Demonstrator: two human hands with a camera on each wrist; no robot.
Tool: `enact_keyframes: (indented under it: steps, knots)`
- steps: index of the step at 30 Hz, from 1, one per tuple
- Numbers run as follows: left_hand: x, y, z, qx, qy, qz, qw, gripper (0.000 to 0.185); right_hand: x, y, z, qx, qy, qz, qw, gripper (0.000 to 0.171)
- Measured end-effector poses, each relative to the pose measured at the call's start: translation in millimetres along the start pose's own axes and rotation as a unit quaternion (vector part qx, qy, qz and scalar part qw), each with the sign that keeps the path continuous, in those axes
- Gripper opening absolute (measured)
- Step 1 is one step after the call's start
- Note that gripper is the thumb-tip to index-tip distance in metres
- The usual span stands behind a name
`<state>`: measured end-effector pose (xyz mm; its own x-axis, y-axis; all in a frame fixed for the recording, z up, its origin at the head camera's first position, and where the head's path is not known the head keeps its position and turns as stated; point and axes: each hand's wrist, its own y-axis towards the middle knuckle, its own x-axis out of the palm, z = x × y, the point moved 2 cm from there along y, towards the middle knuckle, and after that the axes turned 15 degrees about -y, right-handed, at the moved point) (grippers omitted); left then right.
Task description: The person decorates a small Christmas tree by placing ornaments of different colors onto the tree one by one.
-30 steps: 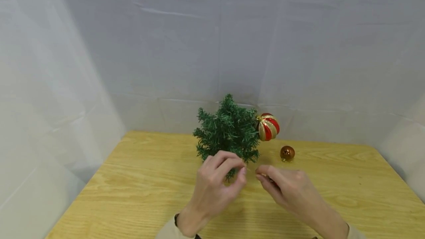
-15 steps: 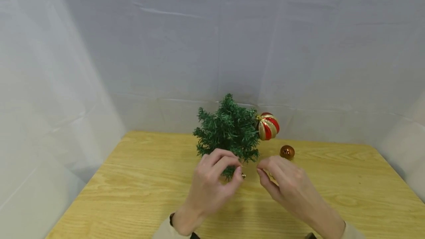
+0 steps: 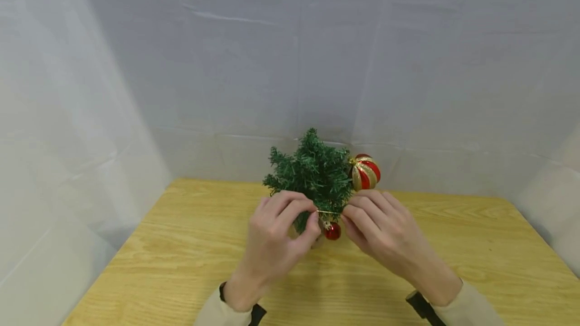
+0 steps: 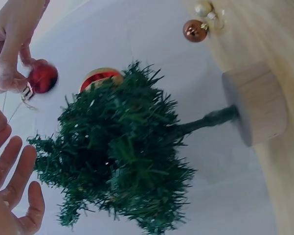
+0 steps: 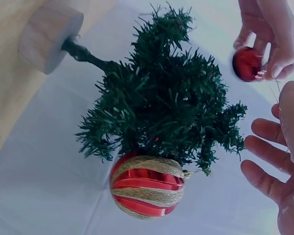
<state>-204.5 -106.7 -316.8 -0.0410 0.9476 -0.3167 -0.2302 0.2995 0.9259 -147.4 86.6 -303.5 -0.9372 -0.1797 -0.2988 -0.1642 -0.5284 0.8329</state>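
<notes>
A thin gold string (image 3: 328,212) is drawn taut between my two hands, just in front of the tree. One end is pinched between thumb and forefinger of my left hand (image 3: 281,238); my right hand (image 3: 385,233) pinches the other. From the string hangs a small shiny red bauble (image 3: 333,231) with a metallic cap. The green artificial Christmas tree (image 3: 312,172) stands upright behind the hands, on a round wooden base (image 4: 259,103) seen in the left wrist view. A big red-and-gold striped bauble (image 3: 365,172) hangs on the tree's right side.
A brown bauble (image 4: 195,31) and a small pale bauble (image 4: 203,8) lie on the table in the left wrist view; my right hand hides them in the head view. The wooden table (image 3: 204,255) ends at a pale sheet (image 3: 235,64) behind and at the sides.
Both hands have moved left and a little farther from me, my right hand coming closer to my left. The string now stretches between them, with the red bauble showing below. The brown bauble became hidden.
</notes>
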Motion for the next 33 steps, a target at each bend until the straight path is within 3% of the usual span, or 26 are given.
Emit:
enact_keyframes:
  steps: [9, 20, 27, 33]
  knots:
    - [-8.1, 23.2, -1.0, 0.0, 0.011, -0.005, 0.9999, 0.007, 6, 16, 11, 0.0, -0.028, 0.004, 1.0, 0.02]
    - [-8.0, 45.5, -7.4, -0.002, 0.018, -0.008, 0.9998, 0.007, 10, 30, 28, 0.023, -0.016, 0.008, 1.0, 0.025]
    - [-3.6, 59.3, -13.0, -0.046, 0.027, -0.019, 0.9984, 0.008, 16, 41, 42, 0.066, 0.005, -0.02, 0.998, 0.028]
    - [3.7, 65.5, -16.2, -0.095, 0.03, -0.027, 0.9947, 0.008, 24, 42, 48, 0.124, 0.037, -0.058, 0.99, 0.008]
